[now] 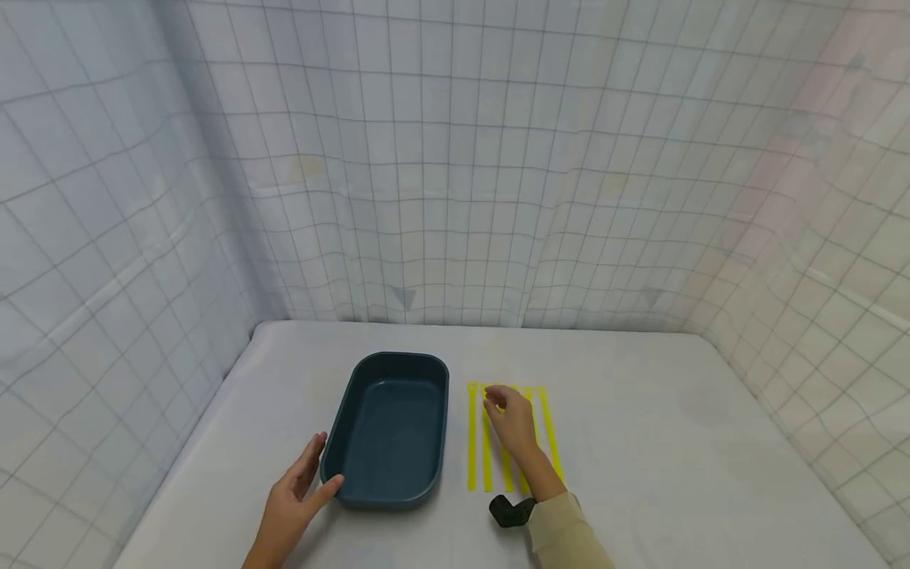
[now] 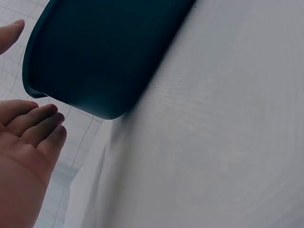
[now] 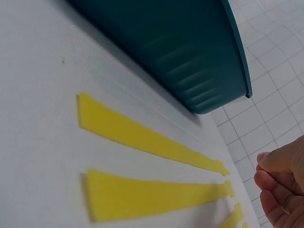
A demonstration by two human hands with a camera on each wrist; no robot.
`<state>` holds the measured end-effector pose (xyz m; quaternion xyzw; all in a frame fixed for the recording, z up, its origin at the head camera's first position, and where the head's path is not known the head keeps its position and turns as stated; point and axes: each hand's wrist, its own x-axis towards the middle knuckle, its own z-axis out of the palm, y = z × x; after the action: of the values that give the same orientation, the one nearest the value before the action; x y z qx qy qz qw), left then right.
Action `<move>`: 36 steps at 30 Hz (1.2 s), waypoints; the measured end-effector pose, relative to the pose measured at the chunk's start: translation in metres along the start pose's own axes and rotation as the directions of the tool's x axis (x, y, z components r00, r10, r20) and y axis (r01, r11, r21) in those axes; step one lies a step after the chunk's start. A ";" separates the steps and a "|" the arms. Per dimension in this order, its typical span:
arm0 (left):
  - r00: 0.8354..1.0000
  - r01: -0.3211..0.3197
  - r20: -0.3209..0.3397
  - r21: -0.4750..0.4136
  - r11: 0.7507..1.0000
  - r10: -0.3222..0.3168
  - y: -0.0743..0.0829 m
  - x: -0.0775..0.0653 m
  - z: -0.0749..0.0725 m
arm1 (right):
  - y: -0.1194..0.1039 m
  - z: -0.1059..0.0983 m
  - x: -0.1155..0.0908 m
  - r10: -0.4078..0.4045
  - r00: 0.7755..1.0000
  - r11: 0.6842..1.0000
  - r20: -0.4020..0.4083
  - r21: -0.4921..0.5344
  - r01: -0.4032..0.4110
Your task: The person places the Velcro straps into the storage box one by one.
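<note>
A dark teal rectangular tub [image 1: 391, 435] stands on the white table. At its near left corner is my left hand [image 1: 290, 496], fingers extended outside the wall and thumb overlapping the rim in the head view. Its fingertips [image 2: 57, 128] lie right by the tub's rim in the left wrist view. Several flat yellow strips [image 1: 472, 442] with wider far ends lie side by side to the tub's right. Over their far part hovers my right hand [image 1: 513, 419], fingers loosely bent. Thumb and forefinger come close together in the right wrist view, with nothing visible between them.
A small black object [image 1: 508, 512] sits beside the right wrist, near the strips' near ends. White cloth covers the table [image 1: 640, 442]. Grid-patterned white curtains [image 1: 455, 158] hang behind it and along both sides.
</note>
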<state>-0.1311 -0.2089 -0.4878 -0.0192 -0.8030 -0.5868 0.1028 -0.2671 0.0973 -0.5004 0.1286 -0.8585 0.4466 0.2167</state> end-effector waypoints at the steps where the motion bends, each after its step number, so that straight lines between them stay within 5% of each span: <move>1: 1.000 0.023 0.015 0.018 1.000 -0.023 0.000 0.001 0.000 | 0.000 0.001 0.002 0.001 1.000 1.000 0.005 0.001 -0.001; 6: 0.991 0.115 0.065 0.064 0.991 -0.119 0.000 0.002 0.000 | -0.001 0.004 0.011 0.063 0.996 0.998 0.055 0.005 -0.064; 19: 0.990 0.104 0.087 0.113 0.988 -0.114 -0.002 0.000 -0.002 | -0.002 0.013 0.030 0.147 0.976 0.989 0.162 -0.019 -0.146; 36: 0.990 0.104 0.082 0.127 0.987 -0.115 -0.003 -0.001 -0.002 | 0.008 0.021 0.038 0.282 0.939 0.953 0.198 -0.171 -0.250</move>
<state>-0.1305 -0.2116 -0.4900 0.0051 -0.8410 -0.5398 0.0356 -0.3091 0.0836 -0.4987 0.0438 -0.9166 0.3919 0.0663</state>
